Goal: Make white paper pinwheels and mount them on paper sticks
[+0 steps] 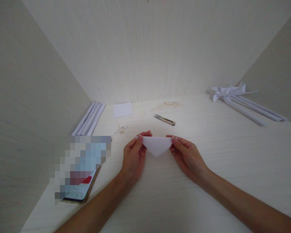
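Observation:
A white sheet of paper (pixel 156 145), folded into a triangle, is held up between my two hands with its long edge on top and its point toward me. My left hand (pixel 135 155) pinches the left corner, thumb in front and fingers behind. At the right corner, my right hand (pixel 188 155) grips the paper the same way. Just beyond the paper lies a pair of thread snips (pixel 164 119), its blades pointing left.
A phone (pixel 87 181), partly blurred out, lies at the left. Behind it are several rolled paper sticks (pixel 89 119) and a flat paper square (pixel 123 110). Paper pinwheels (pixel 228 92) with paper sticks (pixel 254 110) lie back right. Small scraps (pixel 121 129) dot the table; walls enclose it.

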Tool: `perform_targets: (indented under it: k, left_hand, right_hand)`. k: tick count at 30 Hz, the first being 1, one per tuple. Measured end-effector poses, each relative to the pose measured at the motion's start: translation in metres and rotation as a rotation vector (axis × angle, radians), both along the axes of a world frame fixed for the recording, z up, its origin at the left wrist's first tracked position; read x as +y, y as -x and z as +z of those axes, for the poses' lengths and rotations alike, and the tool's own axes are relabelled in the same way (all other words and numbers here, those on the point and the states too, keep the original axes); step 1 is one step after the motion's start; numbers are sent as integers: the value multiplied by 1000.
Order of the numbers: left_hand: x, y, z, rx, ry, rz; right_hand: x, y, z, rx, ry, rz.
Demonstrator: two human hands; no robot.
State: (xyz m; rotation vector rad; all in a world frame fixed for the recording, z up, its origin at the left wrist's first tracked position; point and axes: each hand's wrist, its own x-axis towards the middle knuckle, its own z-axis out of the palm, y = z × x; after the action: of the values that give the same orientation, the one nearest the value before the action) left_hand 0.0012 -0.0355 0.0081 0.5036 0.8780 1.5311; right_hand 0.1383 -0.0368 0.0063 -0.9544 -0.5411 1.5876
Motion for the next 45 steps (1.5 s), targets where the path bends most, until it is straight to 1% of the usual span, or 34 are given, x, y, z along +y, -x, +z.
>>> perform_targets:
  k: [6,13,19,25,31,36,40,45]
  left_hand:
    - [0,-1,-1,-5,21,-65]
    - [-1,-3,0,53,-71,-78]
    - [-4,-5,-1,107,-133,-103]
    - [-3,-5,0,109,-112,-85]
    - [-4,-5,3,116,-46,-99]
    - [-4,-5,3,148,15,-73]
    - [-3,-4,3,156,10,-70]
    - [-3,-4,3,151,10,-70]
  right_hand:
    - [0,-1,-3,-18,-31,-40]
    - [3,2,0,16,-31,-97]
    - [2,2,1,54,-29,-79]
    - [2,2,-1,63,-39,-22]
    - [1,1,-1,-28,-81,-32]
    - [1,-2,-7,-188,-164,-16]
    - [1,-4,-12,-315,-249,-25]
    - [0,-5,-11,-346,-294,-26]
